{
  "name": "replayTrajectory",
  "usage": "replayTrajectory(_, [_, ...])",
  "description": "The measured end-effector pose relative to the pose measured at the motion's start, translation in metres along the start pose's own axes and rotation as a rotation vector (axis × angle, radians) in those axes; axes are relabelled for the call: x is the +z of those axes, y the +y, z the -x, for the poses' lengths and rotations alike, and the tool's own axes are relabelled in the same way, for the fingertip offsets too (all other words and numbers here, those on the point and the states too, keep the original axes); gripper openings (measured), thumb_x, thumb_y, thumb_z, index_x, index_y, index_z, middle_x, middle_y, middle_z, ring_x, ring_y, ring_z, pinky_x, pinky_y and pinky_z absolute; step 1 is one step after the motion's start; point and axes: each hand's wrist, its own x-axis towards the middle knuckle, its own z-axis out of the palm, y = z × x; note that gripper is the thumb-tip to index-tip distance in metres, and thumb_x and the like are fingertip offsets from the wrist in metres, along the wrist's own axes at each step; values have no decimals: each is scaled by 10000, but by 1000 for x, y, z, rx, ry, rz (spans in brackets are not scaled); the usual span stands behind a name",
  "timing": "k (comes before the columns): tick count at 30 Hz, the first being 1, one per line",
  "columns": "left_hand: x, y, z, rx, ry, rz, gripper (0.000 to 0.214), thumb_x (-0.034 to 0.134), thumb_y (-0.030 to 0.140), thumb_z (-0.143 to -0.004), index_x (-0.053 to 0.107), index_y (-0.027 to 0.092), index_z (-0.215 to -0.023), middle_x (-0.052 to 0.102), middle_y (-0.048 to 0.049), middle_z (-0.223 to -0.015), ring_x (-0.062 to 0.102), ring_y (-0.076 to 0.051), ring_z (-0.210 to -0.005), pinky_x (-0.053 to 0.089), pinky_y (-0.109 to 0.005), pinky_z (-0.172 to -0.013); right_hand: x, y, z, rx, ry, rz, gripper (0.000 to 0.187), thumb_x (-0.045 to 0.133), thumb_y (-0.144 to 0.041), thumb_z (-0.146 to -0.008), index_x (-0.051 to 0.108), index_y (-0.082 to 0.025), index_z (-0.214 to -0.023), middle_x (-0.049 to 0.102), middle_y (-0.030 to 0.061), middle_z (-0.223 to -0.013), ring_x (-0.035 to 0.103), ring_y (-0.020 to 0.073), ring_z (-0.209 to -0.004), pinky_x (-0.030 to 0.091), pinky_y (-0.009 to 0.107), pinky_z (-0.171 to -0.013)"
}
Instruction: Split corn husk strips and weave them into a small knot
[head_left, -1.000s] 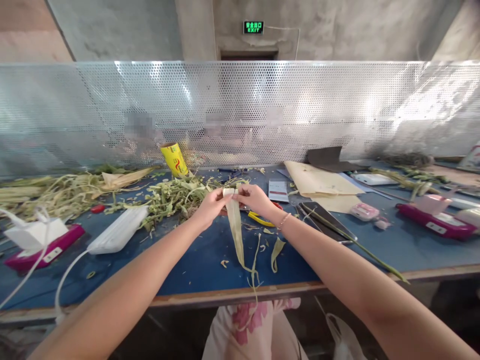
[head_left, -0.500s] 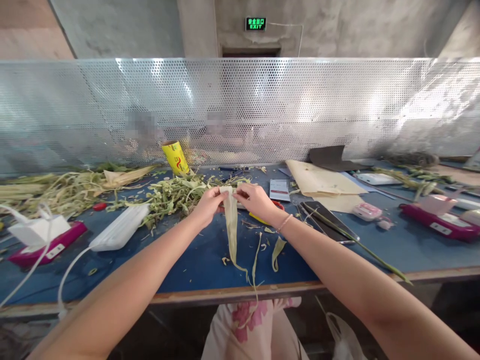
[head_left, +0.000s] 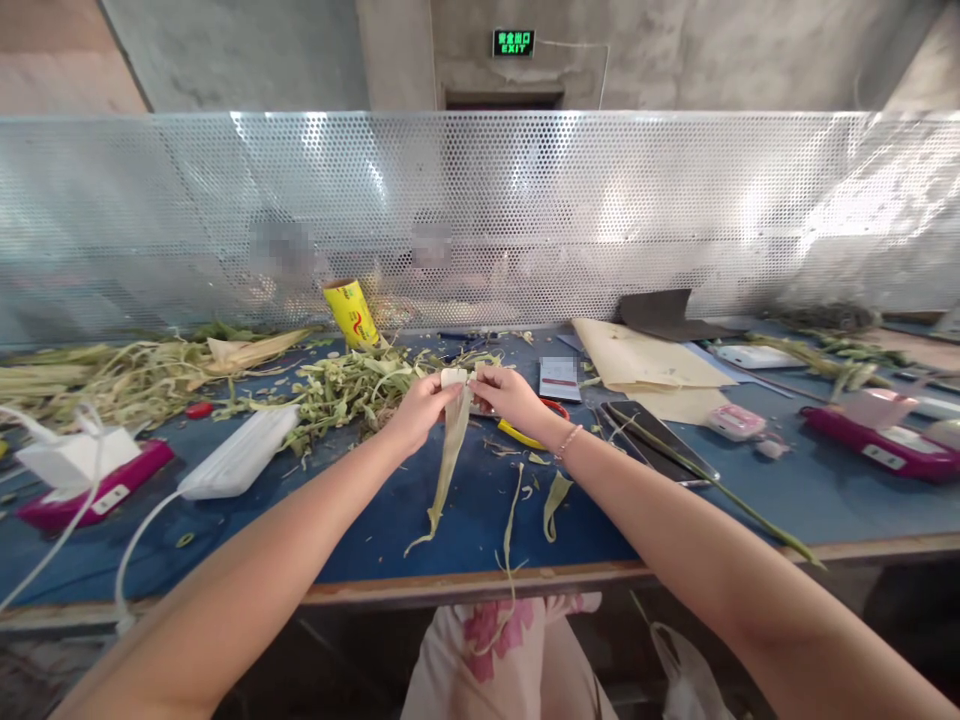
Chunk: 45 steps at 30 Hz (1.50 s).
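Person's left hand (head_left: 415,414) pinches the upper end of a pale leaf strip (head_left: 452,440), held above the blue surface (head_left: 367,560); right hand (head_left: 511,396) pinches its opposite edge. Step, judged: handling the strip's top. Next move calls for two steady pinches. Versus 0.5 s earlier: tail swung leftward.

Free tail (head_left: 433,519) of pale leaf strip (head_left: 451,445) is swung from 5 o'clock to 7 o'clock below pinched end. Strip is turned narrower than half second ago. Tail, earlier laid near thin loose strip (head_left: 511,510), is now set well apart. Exit sign (head_left: 514,43) is shifted slightly toward 1 o'clock.
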Motion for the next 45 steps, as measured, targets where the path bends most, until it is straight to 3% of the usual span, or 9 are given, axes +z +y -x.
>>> replayTrajectory(7, [5, 2, 3, 27, 63, 33, 144, 611, 256, -645, 601, 157, -749, 588, 18, -582, 525, -109, -507, 435, -241, -501, 0, -9, 4, -67, 96, 123, 236, 453, -337, -753, 387, -198, -574, 429, -49, -479, 419, 94, -487, 337, 235, -522])
replayTrajectory(15, [0, 5, 0, 86, 211, 14, 178, 594, 310, -669, 558, 171, -775, 577, 19, -602, 534, -121, -519, 447, -250, -485, 0, -1, 0, -73, 170, 50, 265, 429, -394, -778, 392, -200, -600, 459, -38, -529, 448, 99, -496, 355, 250, -537])
replayTrajectory(23, [-4, 0, -1, 146, 65, -225, 325, 658, 359, -621, 609, 145, -861, 643, -16, -682, 579, -145, -596, 465, -253, -537, 2, 2, -1, -29, 43, -2, 234, 474, -420, -755, 450, -191, -713, 485, -31, -641, 470, 97, -581, 388, 234, -554])
replayTrajectory(28, [-3, 1, 1, 145, -33, -252, 339, 680, 325, -593, 640, 138, -873, 671, -31, -741, 586, -143, -634, 466, -247, -569, 3, 2, -1, -30, 46, 100, 268, 472, -400, -756, 379, -197, -609, 429, -38, -553, 441, 102, -540, 366, 240, -532])
replayTrajectory(32, [-5, 1, 0, 121, -86, -217, 281, 637, 319, -634, 652, 139, -849, 661, -25, -701, 581, -135, -611, 477, -262, -596, 1, 2, -1, -73, 24, 95, 200, 464, -345, -763, 405, -197, -643, 434, -43, -549, 449, 104, -536, 358, 237, -534])
replayTrajectory(37, [-8, -1, -3, 128, -36, -268, 221, 565, 322, -690, 649, 134, -770, 611, -10, -615, 553, -129, -557, 468, -258, -538, -1, -2, 1, -119, 57, 165, 116, 465, -284, -767, 444, -192, -699, 417, -57, -549, 417, 93, -522, 338, 224, -540])
replayTrajectory(40, [-6, -1, -3, 119, 1, -252, 184, 556, 301, -690, 632, 138, -730, 560, 13, -561, 516, -112, -516, 431, -229, -483, 0, -6, 3, -180, 82, 251, 84, 470, -256, -778, 473, -187, -730, 425, -51, -568, 404, 92, -529, 332, 222, -549])
replayTrajectory(45, [-1, 1, -1, 36, 40, -76, 144, 600, 279, -645, 571, 137, -641, 495, 41, -500, 466, -81, -463, 394, -205, -470, -1, -10, 6, -460, 90, 393, 87, 437, -186, -818, 481, -179, -743, 502, 12, -735, 463, 111, -673, 373, 231, -635])
